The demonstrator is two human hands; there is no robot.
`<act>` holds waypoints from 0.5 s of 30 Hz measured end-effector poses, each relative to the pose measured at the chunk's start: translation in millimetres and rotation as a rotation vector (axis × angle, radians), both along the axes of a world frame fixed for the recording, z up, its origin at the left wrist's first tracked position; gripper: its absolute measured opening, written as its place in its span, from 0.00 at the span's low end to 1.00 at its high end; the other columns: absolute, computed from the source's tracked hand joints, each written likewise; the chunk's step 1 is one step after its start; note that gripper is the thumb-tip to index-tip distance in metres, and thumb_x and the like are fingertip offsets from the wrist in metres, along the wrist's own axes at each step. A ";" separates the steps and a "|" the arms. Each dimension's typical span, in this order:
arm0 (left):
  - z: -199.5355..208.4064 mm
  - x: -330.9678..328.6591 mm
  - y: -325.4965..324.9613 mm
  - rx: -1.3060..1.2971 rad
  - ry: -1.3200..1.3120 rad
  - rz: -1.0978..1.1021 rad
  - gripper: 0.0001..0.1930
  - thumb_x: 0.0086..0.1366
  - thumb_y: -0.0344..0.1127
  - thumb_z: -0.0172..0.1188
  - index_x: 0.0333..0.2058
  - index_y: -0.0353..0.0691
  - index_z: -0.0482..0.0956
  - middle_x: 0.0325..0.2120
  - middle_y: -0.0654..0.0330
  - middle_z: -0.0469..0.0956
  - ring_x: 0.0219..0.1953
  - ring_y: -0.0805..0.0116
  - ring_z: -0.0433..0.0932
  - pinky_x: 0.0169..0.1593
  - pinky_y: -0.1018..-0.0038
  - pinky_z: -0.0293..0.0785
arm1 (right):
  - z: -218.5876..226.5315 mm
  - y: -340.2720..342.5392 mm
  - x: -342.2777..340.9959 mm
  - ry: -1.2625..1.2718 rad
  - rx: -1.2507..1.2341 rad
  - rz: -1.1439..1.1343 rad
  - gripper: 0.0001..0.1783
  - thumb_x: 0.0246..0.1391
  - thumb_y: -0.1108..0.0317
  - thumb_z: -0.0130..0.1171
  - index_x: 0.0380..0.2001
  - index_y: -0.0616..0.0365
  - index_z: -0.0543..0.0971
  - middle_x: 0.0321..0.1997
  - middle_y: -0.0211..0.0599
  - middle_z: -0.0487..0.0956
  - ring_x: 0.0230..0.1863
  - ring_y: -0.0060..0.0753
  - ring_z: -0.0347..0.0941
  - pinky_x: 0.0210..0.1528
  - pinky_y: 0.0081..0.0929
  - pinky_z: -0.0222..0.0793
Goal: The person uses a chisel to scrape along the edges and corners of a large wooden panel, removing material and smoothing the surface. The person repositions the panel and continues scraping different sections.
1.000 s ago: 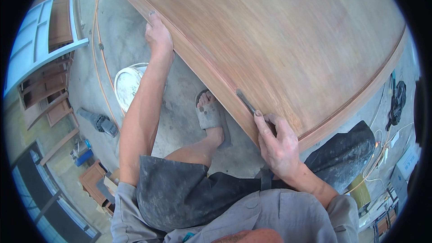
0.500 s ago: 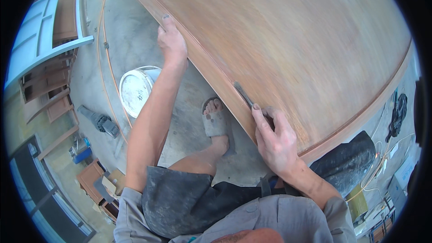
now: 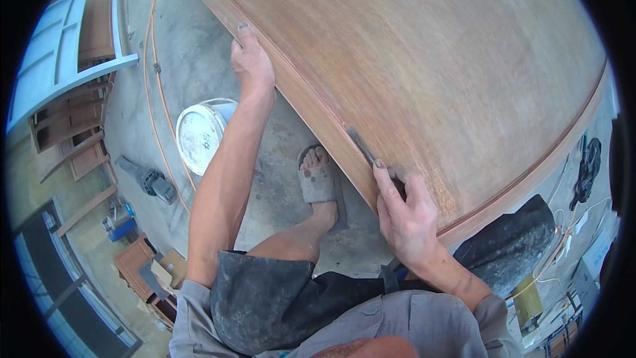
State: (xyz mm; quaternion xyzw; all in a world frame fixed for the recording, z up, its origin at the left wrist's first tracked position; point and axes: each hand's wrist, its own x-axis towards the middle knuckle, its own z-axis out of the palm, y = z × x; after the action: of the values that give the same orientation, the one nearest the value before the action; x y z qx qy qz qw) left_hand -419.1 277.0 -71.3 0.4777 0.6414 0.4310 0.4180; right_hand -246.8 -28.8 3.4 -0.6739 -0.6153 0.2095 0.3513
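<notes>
A large brown wooden panel with a raised border and a groove along its edge spreads across the upper right. My left hand grips its near left border, thumb on top; the other fingers are hidden underneath. Closer to the panel's near corner, my right hand is closed round a narrow, flat-bladed metal chisel. The blade's tip touches the inner side of the border, along the groove. Most of the chisel's handle is hidden in my fist.
A white bucket lies on the concrete floor beside my left forearm. My sandalled foot is below the panel's edge. Orange hoses, a grey power tool and a pale blue frame are at left. A black bag is at right.
My right hand and the chisel have slid slightly toward me and to the right along the border. My left hand keeps its grip in nearly the same place.
</notes>
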 end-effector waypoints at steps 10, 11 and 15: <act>6.1 0.1 -2.7 -0.043 0.057 0.007 0.31 0.80 0.55 0.45 0.61 0.29 0.72 0.56 0.48 0.79 0.56 0.57 0.79 0.60 0.63 0.73 | 3.9 9.3 -1.1 -0.030 -0.027 0.010 0.31 0.46 0.79 0.67 0.58 0.64 0.81 0.47 0.42 0.78 0.43 0.41 0.77 0.40 0.33 0.79; 5.5 1.0 -2.5 -0.038 0.044 0.007 0.32 0.80 0.56 0.45 0.61 0.28 0.72 0.56 0.46 0.80 0.57 0.56 0.79 0.61 0.62 0.72 | 3.4 9.8 1.9 -0.045 -0.019 0.019 0.31 0.46 0.79 0.67 0.58 0.64 0.81 0.47 0.42 0.78 0.43 0.41 0.77 0.40 0.33 0.79; 4.7 2.9 -5.3 -0.017 0.027 0.000 0.33 0.79 0.57 0.45 0.61 0.27 0.72 0.55 0.44 0.80 0.57 0.54 0.79 0.61 0.62 0.72 | 3.7 23.4 1.4 -0.029 -0.020 0.035 0.31 0.45 0.79 0.67 0.58 0.63 0.82 0.47 0.41 0.77 0.43 0.42 0.76 0.40 0.33 0.79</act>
State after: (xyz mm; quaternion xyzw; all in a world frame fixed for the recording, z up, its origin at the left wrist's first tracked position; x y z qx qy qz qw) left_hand -416.3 271.8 -66.6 0.4799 0.6507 0.4188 0.4134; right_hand -245.4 -5.4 7.1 -0.6696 -0.6298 0.2116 0.3318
